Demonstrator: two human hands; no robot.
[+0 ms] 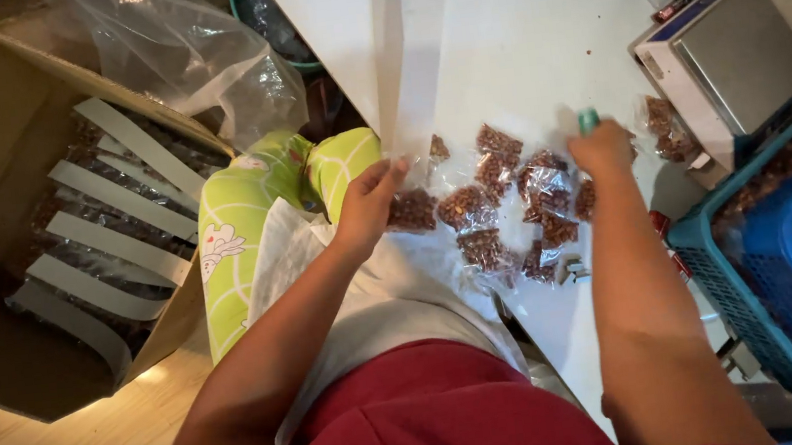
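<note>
Head view: left hand (369, 201) pinching long clear bag strip (406, 92) above nut packet (412, 211); right hand (603, 149) closed around green-capped tool (587, 119) beside packet pile (513, 204) on white table (513, 30).

Bare forearms, no sleeves; dark red garment, white cloth over lap

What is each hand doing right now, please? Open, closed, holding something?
Left hand: fingers closed on the bottom of a long clear plastic strip.
Right hand: closed around a small green object; what it is cannot be told.
</note>
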